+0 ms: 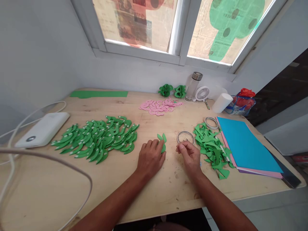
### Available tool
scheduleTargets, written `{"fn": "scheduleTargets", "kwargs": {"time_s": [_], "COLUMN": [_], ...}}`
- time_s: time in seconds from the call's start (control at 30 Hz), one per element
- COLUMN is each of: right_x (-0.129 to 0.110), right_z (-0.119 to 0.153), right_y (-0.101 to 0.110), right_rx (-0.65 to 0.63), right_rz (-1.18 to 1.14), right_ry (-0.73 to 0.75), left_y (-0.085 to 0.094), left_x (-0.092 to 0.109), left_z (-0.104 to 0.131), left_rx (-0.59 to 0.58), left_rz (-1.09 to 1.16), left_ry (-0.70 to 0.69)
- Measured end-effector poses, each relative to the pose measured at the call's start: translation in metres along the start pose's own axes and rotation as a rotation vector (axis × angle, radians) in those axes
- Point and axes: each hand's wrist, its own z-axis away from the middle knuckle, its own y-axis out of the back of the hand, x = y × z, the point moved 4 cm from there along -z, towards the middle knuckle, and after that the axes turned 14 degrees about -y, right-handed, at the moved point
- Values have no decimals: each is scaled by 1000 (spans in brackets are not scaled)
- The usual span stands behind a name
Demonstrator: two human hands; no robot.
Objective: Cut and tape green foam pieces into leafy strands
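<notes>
My left hand (151, 158) rests on the table with its fingers bent over a green paper cutout (163, 148), which shows between index finger and thumb. Two narrow tips of green paper stick out just beyond the fingers. My right hand (191, 156) is closed in a pinch, thumb against index finger; whatever is between them is too small to name. Directly behind it lies a roll of tape (178, 137), partly covered by the fingers. To the left spreads a big pile of curved green paper pieces (96, 138) with small white patches at their ends.
Green paper scraps (211, 146) lie right, beside another tape roll (211, 123) and stacked coloured sheets (247, 144). Pink cutouts (158, 106), green paper balls (165, 90), a bottle (192, 86) and a small fan (202, 93) stand behind. A white power bank (43, 128) and cables are left.
</notes>
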Motion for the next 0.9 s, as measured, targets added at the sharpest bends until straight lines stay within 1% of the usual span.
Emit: {"fn": "scheduleTargets", "kwargs": {"time_s": [0.1, 0.23, 0.3, 0.5, 0.67, 0.9], "right_x": [0, -4, -8, -15, -14, -10], "right_z": [-2, 0, 2, 8, 5, 3], "right_y": [-1, -6, -9, -13, -10, -13], "right_rx": [-10, -79, -122, -220, -234, -257], "right_rz": [-14, -4, -2, -21, -40, -57], "right_ry": [-23, -27, -15, -18, -60, -85], "left_y": [-2, -4, -4, -4, -4, -4], "left_x": [0, -1, 0, -2, -4, -4], "left_z": [0, 0, 0, 1, 0, -2], "left_rx": [20, 29, 36, 149, 201, 216], "left_rz": [-7, -19, -13, 40, 73, 90], "left_ry": [-6, -5, -25, -77, -93, -88]}}
